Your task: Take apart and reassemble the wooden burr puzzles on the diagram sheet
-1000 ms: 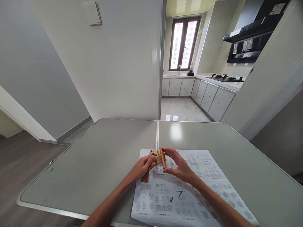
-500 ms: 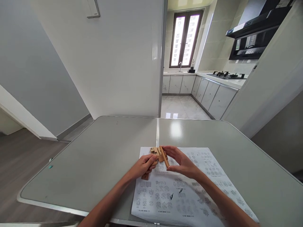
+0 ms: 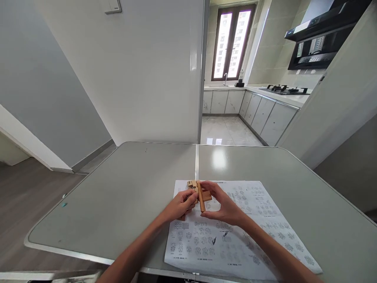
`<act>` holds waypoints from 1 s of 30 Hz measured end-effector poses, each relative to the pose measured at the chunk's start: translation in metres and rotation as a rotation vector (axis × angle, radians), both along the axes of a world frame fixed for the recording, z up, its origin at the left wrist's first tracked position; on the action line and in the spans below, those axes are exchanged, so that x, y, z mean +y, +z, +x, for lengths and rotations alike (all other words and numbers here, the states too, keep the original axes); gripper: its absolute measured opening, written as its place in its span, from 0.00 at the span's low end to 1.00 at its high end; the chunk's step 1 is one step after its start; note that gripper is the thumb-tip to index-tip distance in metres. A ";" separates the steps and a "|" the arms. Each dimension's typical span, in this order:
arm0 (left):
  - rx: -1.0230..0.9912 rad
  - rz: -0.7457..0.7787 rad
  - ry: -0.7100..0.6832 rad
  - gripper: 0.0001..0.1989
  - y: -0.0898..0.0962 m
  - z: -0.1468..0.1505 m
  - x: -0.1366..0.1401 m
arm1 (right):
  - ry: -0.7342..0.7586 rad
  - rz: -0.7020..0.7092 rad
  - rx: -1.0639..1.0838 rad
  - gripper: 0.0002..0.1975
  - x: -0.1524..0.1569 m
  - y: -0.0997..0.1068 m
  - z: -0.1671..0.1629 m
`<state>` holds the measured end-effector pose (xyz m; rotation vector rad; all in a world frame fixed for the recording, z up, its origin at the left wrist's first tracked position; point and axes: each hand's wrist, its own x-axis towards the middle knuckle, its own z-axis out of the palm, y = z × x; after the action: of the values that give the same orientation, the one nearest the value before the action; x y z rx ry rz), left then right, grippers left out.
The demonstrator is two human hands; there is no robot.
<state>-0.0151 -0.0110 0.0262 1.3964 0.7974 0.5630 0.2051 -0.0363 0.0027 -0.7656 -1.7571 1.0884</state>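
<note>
Tan wooden blocks (image 3: 193,184) sit pinched in my remote left hand (image 3: 180,205), presumably steadied — my right hand (image 3: 226,207) end-pinches a slender brown wooden rod (image 3: 200,197).

Likely a home, kitchen (image 3: 232,127) beyond (stove (image 3: 285,90), hood (image 3: 326,24), faucet (image 3: 226,76)).
</note>
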 end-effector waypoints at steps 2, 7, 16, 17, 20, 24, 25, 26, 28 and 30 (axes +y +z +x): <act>0.038 -0.036 -0.008 0.26 0.003 -0.001 -0.001 | 0.007 -0.005 0.015 0.43 0.001 -0.002 0.001; 0.056 -0.156 -0.026 0.24 0.000 -0.004 0.000 | 0.091 -0.084 0.054 0.37 0.003 -0.002 0.006; -0.046 -0.252 -0.066 0.20 -0.001 -0.002 0.001 | 0.247 -0.193 0.165 0.36 0.008 -0.004 0.010; -0.055 -0.250 -0.063 0.19 0.000 -0.002 0.001 | 0.250 -0.196 0.164 0.36 0.008 -0.003 0.010; -0.063 -0.247 -0.060 0.19 0.000 -0.001 -0.001 | 0.260 -0.201 0.150 0.36 0.007 0.000 0.010; -0.046 -0.209 -0.025 0.20 -0.002 -0.001 0.000 | 0.243 -0.171 0.139 0.40 0.006 0.000 0.009; -0.058 -0.172 0.011 0.21 -0.002 -0.002 0.001 | 0.220 -0.156 0.133 0.41 0.006 0.000 0.009; -0.081 -0.126 0.065 0.21 -0.002 -0.002 0.003 | 0.180 -0.137 0.118 0.42 0.006 -0.002 0.008; -0.150 -0.041 0.217 0.22 -0.001 -0.004 0.008 | 0.044 -0.066 0.037 0.39 0.004 -0.005 0.007; -0.225 0.010 0.389 0.22 -0.002 -0.007 0.014 | -0.089 0.056 -0.102 0.31 0.002 -0.007 0.004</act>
<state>-0.0224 0.0027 0.0244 1.1645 0.8879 1.0076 0.2094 -0.0341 -0.0043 -0.8695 -1.8135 0.9513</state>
